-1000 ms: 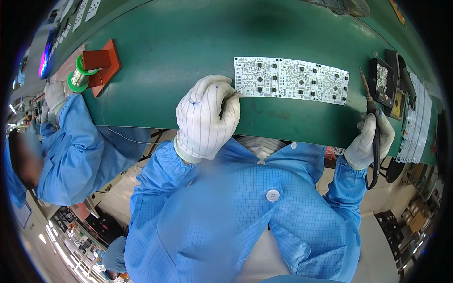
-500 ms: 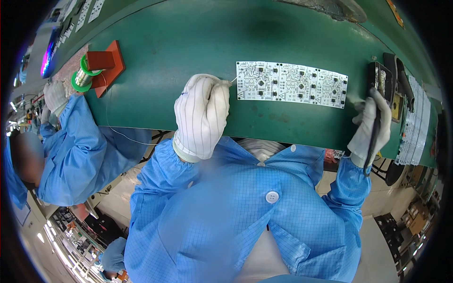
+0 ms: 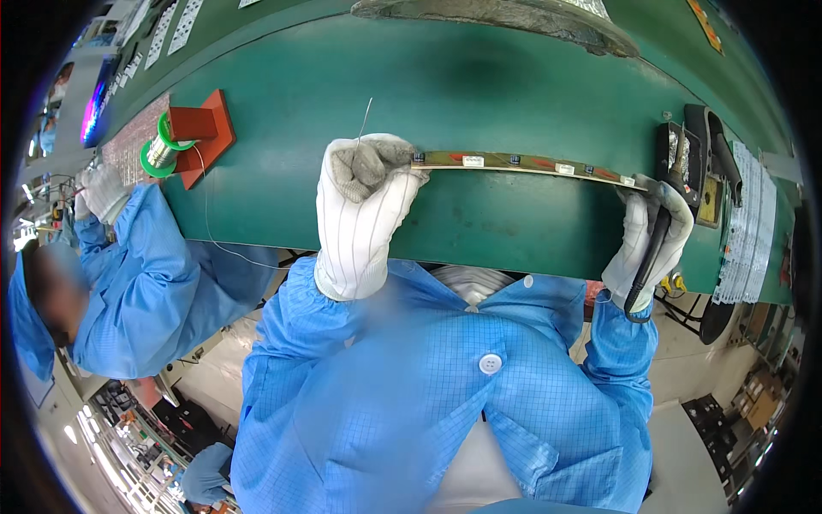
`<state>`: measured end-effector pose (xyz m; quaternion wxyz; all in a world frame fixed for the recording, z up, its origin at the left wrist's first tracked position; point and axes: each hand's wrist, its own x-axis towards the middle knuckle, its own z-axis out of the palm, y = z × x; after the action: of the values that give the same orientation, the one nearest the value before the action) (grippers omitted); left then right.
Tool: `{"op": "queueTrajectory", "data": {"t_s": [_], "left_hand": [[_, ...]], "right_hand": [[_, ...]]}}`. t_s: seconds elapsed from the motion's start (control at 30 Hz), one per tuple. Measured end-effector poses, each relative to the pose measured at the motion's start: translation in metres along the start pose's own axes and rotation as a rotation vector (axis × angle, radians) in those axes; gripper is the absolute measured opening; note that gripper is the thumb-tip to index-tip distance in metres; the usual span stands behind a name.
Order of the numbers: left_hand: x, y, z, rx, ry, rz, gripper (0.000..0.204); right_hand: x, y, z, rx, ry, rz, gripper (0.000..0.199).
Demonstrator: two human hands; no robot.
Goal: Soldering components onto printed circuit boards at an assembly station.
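A strip of joined circuit boards (image 3: 535, 165) is tilted up on edge above the green bench, so I see it nearly edge-on. My left hand (image 3: 355, 218), in a white striped glove, is closed on its left end. From those same fingers a thin solder wire (image 3: 367, 118) sticks up. At the strip's right end, my gloved right hand (image 3: 642, 236) grips the board's edge. A soldering iron (image 3: 658, 240) with a black handle also lies in that hand, its tip end toward the iron stand (image 3: 698, 154).
A solder spool (image 3: 163, 152) sits on a red-brown holder (image 3: 221, 137) at the left; its wire trails over the bench edge. Stacked white board strips (image 3: 749, 227) lie far right. A grey curved object (image 3: 505, 19) stands at the back. Another person (image 3: 141, 283) works at left.
The board strip, flat on the bench before, is now lifted and tilted on edge between both hands. My right hand has moved left onto its end, keeping the iron. My left hand has turned.
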<state>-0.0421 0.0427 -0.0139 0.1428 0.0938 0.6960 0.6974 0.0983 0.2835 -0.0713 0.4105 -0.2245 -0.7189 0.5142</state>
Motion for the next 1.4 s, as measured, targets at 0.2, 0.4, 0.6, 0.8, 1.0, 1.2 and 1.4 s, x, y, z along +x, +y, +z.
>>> {"op": "queueTrajectory", "data": {"t_s": [0.2, 0.4, 0.6, 0.8, 1.0, 1.2, 1.4], "left_hand": [[-0.009, 0.002, 0.002, -0.001, -0.013, 0.156, 0.032], [-0.019, 0.010, 0.003, 0.138, -0.092, 0.301, 0.035], [-0.023, 0.011, 0.003, 0.182, -0.111, 0.424, 0.038], [-0.029, 0.015, 0.008, 0.137, -0.109, 0.452, 0.038], [-0.021, 0.010, 0.009, 0.030, -0.085, 0.341, 0.036], [-0.018, -0.001, 0.002, -0.106, -0.105, 0.271, 0.027], [-0.017, -0.002, 0.007, -0.081, 0.035, 0.174, 0.024]], "right_hand": [[0.003, 0.002, -0.002, -0.082, -0.078, 0.003, 0.031], [0.004, 0.009, -0.004, -0.094, -0.096, -0.018, 0.029], [0.004, 0.007, -0.002, -0.100, -0.097, -0.005, 0.030], [0.005, 0.005, -0.005, -0.131, -0.082, -0.010, 0.030], [0.005, 0.004, -0.001, -0.088, -0.030, -0.052, 0.030], [0.002, 0.001, -0.004, -0.053, 0.017, -0.015, 0.031], [0.001, 0.005, -0.005, -0.034, -0.004, -0.075, 0.030]]}}
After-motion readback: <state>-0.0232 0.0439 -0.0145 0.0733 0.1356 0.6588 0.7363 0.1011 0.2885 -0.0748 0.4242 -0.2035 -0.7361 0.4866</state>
